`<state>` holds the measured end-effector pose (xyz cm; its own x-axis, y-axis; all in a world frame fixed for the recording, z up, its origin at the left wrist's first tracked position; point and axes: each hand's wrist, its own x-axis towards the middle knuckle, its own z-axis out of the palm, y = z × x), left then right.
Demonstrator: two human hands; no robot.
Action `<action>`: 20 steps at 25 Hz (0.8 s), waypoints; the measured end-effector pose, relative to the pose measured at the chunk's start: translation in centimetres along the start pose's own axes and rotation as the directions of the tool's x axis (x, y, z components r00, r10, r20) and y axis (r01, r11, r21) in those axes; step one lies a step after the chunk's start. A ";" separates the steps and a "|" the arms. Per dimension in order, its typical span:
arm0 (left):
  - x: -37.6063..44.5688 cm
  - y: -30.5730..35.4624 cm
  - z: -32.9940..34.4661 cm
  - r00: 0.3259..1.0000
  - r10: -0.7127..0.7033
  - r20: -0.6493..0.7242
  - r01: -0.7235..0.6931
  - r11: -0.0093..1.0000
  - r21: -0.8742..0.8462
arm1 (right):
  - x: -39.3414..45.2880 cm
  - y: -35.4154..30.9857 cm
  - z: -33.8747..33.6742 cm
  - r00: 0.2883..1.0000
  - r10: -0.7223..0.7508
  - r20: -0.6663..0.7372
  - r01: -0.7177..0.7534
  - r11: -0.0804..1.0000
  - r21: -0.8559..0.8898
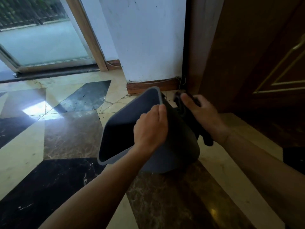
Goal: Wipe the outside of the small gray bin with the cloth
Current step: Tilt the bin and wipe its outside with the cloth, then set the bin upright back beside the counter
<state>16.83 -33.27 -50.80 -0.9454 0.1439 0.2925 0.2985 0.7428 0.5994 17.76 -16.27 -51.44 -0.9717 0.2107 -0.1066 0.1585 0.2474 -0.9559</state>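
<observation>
The small gray bin (125, 119) is tipped on the marble floor, its open mouth facing left and toward me. My left hand (151, 128) grips the bin's rim at the upper right edge and holds it tilted. A dark cloth (206, 138) is bunched in my right hand (203, 113), which presses it against the bin's dark outer side on the right. Part of the cloth hangs down below that hand. The bin's base rests near a low marble step.
A white wall column (148, 38) with a wooden skirting stands just behind the bin. A dark wooden door (255, 55) rises on the right, above a pale marble step (231, 162). A glass sliding door (44, 43) is at the far left.
</observation>
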 end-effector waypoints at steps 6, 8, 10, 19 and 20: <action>2.8 -1.4 -2.3 0.968 -0.224 -0.117 0.148 0.878 -0.455 | -1.0 -3.0 0.3 0.979 0.140 0.145 -0.168 0.965 0.201; 4.0 -7.3 -5.5 0.908 -0.322 -0.269 0.294 0.945 -0.142 | -0.6 -1.9 -0.4 0.988 0.149 0.047 -0.155 0.972 0.174; 2.8 -13.3 -8.3 0.883 -0.430 -0.191 0.447 0.893 0.056 | -0.3 -0.9 -0.8 0.987 0.160 -0.019 -0.154 0.971 0.183; -0.3 -15.3 -6.1 0.673 -0.522 0.523 0.736 0.537 -0.412 | 1.0 0.3 -3.1 0.957 0.239 -0.163 -0.202 0.956 0.213; -0.1 -14.9 -5.8 0.684 -0.527 0.504 0.727 0.541 -0.422 | 1.0 0.8 -3.3 0.952 0.257 -0.168 -0.218 0.951 0.218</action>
<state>13.26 -48.17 -55.40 -0.8703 0.0369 -0.4911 -0.4707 0.2310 0.8515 17.49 -12.71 -51.35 -0.8548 0.4227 -0.3010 0.3248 -0.0166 -0.9456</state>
